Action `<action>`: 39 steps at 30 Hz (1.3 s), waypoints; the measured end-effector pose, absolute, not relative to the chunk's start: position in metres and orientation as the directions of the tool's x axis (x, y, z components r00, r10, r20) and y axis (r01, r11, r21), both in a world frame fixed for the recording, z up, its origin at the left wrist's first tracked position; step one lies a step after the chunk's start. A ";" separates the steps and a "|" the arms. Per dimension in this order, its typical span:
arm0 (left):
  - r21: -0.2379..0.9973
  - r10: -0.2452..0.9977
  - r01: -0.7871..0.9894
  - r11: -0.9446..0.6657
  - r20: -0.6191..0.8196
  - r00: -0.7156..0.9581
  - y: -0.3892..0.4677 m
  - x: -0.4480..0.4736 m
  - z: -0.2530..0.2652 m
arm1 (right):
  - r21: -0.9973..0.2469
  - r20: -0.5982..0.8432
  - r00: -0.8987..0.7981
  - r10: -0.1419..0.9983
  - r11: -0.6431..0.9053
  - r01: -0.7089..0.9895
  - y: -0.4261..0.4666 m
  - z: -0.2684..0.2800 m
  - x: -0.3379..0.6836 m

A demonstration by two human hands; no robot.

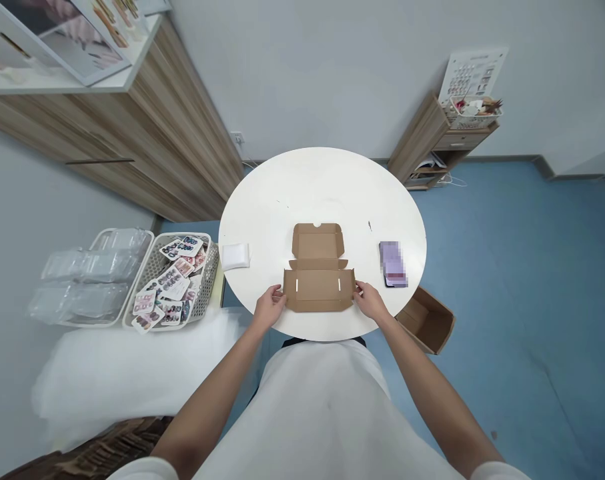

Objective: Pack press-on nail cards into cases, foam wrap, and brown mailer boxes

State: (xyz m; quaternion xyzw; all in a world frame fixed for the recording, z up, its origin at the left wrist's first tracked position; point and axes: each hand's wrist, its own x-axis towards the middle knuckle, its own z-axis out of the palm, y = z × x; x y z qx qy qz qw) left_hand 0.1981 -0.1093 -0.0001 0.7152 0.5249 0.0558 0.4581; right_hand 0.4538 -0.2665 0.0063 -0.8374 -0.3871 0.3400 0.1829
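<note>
An unfolded brown cardboard mailer box (318, 291) lies on the round white table (322, 187), its lid panel pointing away from me. Two short white strips show on its base panel, one towards each side. My left hand (271, 307) grips the left side flap, fingers bent around its edge. At the opposite side, my right hand (369, 301) pinches the right flap between thumb and fingers. The undersides of the flaps and some fingertips are hidden.
A white packet (236, 256) lies at the table's left, a phone (393, 265) at its right. Left of the table stand a white basket of nail-set cards (172, 287) and a basket of clear plastic packs (89, 267). An open carton (427, 321) sits on the floor.
</note>
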 end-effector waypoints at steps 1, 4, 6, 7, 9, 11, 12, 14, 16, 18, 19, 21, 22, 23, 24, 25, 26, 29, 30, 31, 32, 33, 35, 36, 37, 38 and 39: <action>0.701 0.818 0.710 -0.066 -0.370 0.441 -0.110 0.198 0.003 | -0.560 -0.436 0.469 0.768 -0.640 0.527 -0.267 0.007 0.454; 0.634 0.861 0.724 -0.273 -0.174 0.477 -0.116 0.198 0.013 | -0.509 -0.430 0.504 0.749 -0.662 0.549 -0.267 0.008 0.457; 0.575 0.826 0.700 -0.423 -0.074 0.559 -0.121 0.201 0.020 | -0.474 -0.390 0.545 0.742 -0.670 0.572 -0.266 0.010 0.461; 0.555 0.785 0.676 -0.486 -0.063 0.616 -0.125 0.202 0.023 | -0.462 -0.367 0.559 0.744 -0.667 0.585 -0.264 0.011 0.464; 0.535 0.673 0.608 -0.586 -0.096 0.733 -0.131 0.208 0.028 | -0.454 -0.336 0.560 0.758 -0.651 0.608 -0.257 0.014 0.472; 0.518 0.559 0.551 -0.655 -0.158 0.814 -0.136 0.214 0.030 | -0.465 -0.342 0.535 0.772 -0.634 0.618 -0.246 0.016 0.484; 0.503 0.519 0.536 -0.678 -0.190 0.834 -0.138 0.217 0.030 | -0.479 -0.354 0.518 0.778 -0.627 0.615 -0.239 0.017 0.490; 0.460 0.472 0.530 -0.712 -0.245 0.847 -0.141 0.224 0.028 | -0.526 -0.387 0.480 0.788 -0.616 0.587 -0.222 0.017 0.503; 0.409 0.451 0.531 -0.742 -0.281 0.847 -0.144 0.229 0.023 | -0.594 -0.425 0.435 0.794 -0.607 0.528 -0.201 0.016 0.513; 0.366 0.439 0.527 -0.767 -0.300 0.847 -0.146 0.233 0.017 | -0.656 -0.472 0.387 0.792 -0.609 0.445 -0.178 0.012 0.521; 0.349 0.437 0.526 -0.776 -0.304 0.846 -0.147 0.235 0.014 | -0.669 -0.492 0.375 0.786 -0.616 0.415 -0.167 0.009 0.524; 0.321 0.442 0.530 -0.785 -0.309 0.842 -0.148 0.239 0.008 | -0.647 -0.512 0.418 0.750 -0.657 0.387 -0.149 0.002 0.527; 0.310 0.448 0.535 -0.786 -0.311 0.838 -0.148 0.241 0.006 | -0.634 -0.516 0.435 0.738 -0.670 0.386 -0.142 -0.002 0.527; 0.303 0.455 0.541 -0.784 -0.312 0.834 -0.149 0.243 0.003 | -0.619 -0.514 0.450 0.730 -0.679 0.395 -0.137 -0.005 0.526; 0.299 0.462 0.548 -0.781 -0.312 0.830 -0.148 0.245 0.001 | -0.605 -0.509 0.460 0.727 -0.683 0.411 -0.134 -0.008 0.525; 0.298 0.468 0.553 -0.778 -0.312 0.827 -0.148 0.247 0.000 | -0.592 -0.501 0.465 0.730 -0.681 0.431 -0.133 -0.010 0.524; 0.300 0.470 0.555 -0.776 -0.312 0.826 -0.147 0.250 -0.001 | -0.582 -0.491 0.468 0.735 -0.676 0.451 -0.133 -0.012 0.523; 0.292 0.476 0.560 -0.775 -0.312 0.822 -0.144 0.256 0.000 | -0.573 -0.458 0.472 0.753 -0.656 0.491 -0.136 -0.012 0.520; 0.284 0.484 0.564 -0.776 -0.305 0.820 -0.143 0.258 0.002 | -0.577 -0.447 0.470 0.761 -0.647 0.498 -0.138 -0.012 0.520; 0.272 0.497 0.570 -0.776 -0.293 0.817 -0.141 0.260 0.004 | -0.581 -0.433 0.471 0.768 -0.638 0.505 -0.139 -0.010 0.519; 0.256 0.514 0.578 -0.774 -0.279 0.811 -0.140 0.263 0.007 | -0.586 -0.418 0.473 0.775 -0.629 0.512 -0.140 -0.009 0.519; 0.236 0.531 0.589 -0.773 -0.267 0.804 -0.138 0.265 0.011 | -0.591 -0.404 0.475 0.782 -0.619 0.517 -0.140 -0.007 0.518; 0.188 0.561 0.612 -0.769 -0.262 0.785 -0.134 0.271 0.017 | -0.603 -0.380 0.478 0.792 -0.604 0.521 -0.142 -0.003 0.516; 0.161 0.569 0.620 -0.768 -0.271 0.776 -0.131 0.273 0.021 | -0.610 -0.373 0.477 0.796 -0.598 0.520 -0.143 -0.001 0.515; 0.136 0.572 0.623 -0.771 -0.284 0.770 -0.129 0.276 0.023 | -0.617 -0.370 0.474 0.799 -0.593 0.518 -0.145 0.001 0.514; 0.114 0.570 0.622 -0.775 -0.298 0.765 -0.126 0.278 0.025 | -0.623 -0.369 0.470 0.802 -0.589 0.515 -0.147 0.003 0.512; 0.096 0.567 0.618 -0.780 -0.310 0.763 -0.124 0.281 0.026 | -0.628 -0.368 0.467 0.804 -0.585 0.513 -0.149 0.004 0.511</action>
